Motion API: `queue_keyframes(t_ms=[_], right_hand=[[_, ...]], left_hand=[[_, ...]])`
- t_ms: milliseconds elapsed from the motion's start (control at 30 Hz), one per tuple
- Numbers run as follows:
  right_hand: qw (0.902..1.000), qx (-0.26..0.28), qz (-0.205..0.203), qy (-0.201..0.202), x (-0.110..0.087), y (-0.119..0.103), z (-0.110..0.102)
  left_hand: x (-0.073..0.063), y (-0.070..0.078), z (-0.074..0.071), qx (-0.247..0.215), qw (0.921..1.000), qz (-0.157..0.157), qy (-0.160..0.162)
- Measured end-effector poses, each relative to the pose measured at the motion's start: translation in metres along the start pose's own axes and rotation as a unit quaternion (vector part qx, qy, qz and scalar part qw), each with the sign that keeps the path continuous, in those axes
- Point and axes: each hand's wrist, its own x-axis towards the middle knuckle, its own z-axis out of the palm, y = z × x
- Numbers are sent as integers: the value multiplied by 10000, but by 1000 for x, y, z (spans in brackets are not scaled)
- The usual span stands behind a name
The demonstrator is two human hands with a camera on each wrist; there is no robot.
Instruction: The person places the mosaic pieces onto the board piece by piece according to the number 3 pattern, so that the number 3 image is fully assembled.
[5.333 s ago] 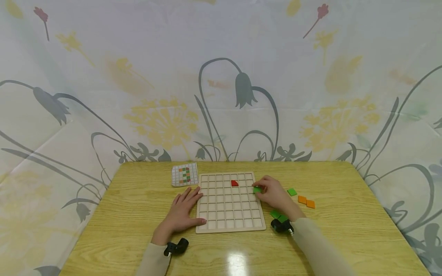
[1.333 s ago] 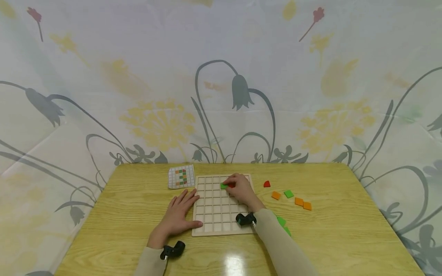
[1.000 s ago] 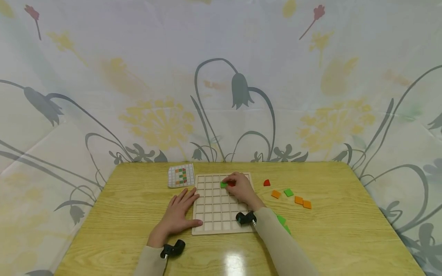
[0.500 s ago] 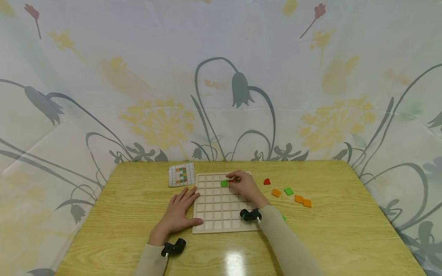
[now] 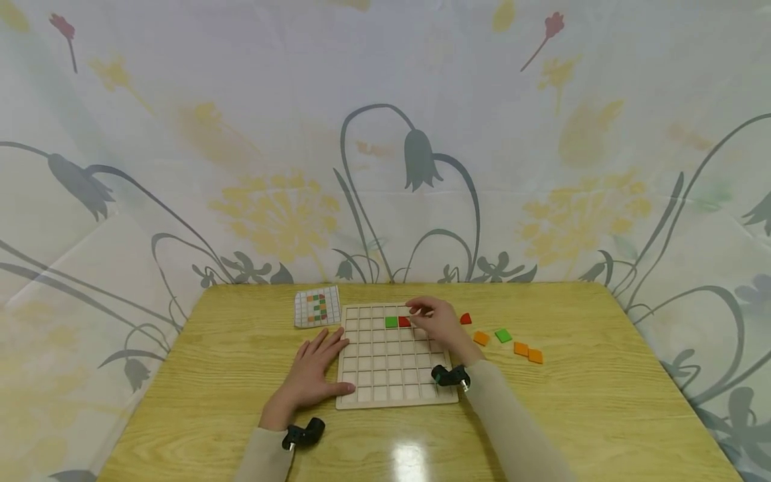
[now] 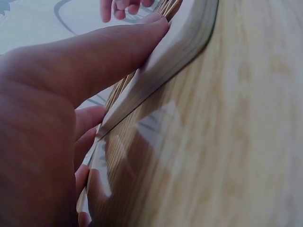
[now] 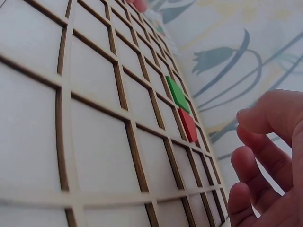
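A wooden grid board (image 5: 370, 378) lies on the table. My left hand (image 5: 308, 376) rests flat along its left edge, fingers spread and thumb (image 6: 113, 52) on the rim. In the second row from the back a green square tile (image 5: 391, 322) lies beside a red tile (image 5: 404, 322) with one rounded corner. Both show in the right wrist view as well, the green tile (image 7: 179, 97) and the red tile (image 7: 188, 126) seated in neighbouring cells. My right hand (image 5: 444, 327) is just right of the red tile, over the board, with fingers loosely bent and nothing between them.
Right of the board lie a red quarter-round tile (image 5: 466, 318), a green square (image 5: 503, 335), an orange square (image 5: 481, 338) and two touching orange squares (image 5: 528, 353). A paper card (image 5: 316, 306) printed with a coloured grid pattern lies at the back left. Floral cloth hangs behind.
The green tile pinched by my right hand earlier now sits left of the red one. That hand has let go and drawn back to the right. My left hand keeps its place on the board.
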Motion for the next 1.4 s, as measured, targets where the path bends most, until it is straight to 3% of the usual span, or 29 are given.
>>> queue_keyframes(t_ms=[467, 700, 933, 1267, 1400], right_hand=[[9971, -592, -233, 429, -19, 8, -24], [9960, -778, -99, 417, -34, 13, -41], [9923, -1027, -171, 672, -47, 23, -62], [9880, -1396, 177, 640, -70, 37, -89], [9851, -1619, 76, 571, -75, 40, -93]], left_hand=[[-1, 0, 0, -8, 10000, -33, 50], [0, 0, 0, 27, 10000, -58, 50], [0, 1, 0, 6, 9999, 1, 115], [0, 1, 0, -17, 10000, -66, 0], [0, 1, 0, -12, 10000, -80, -1]])
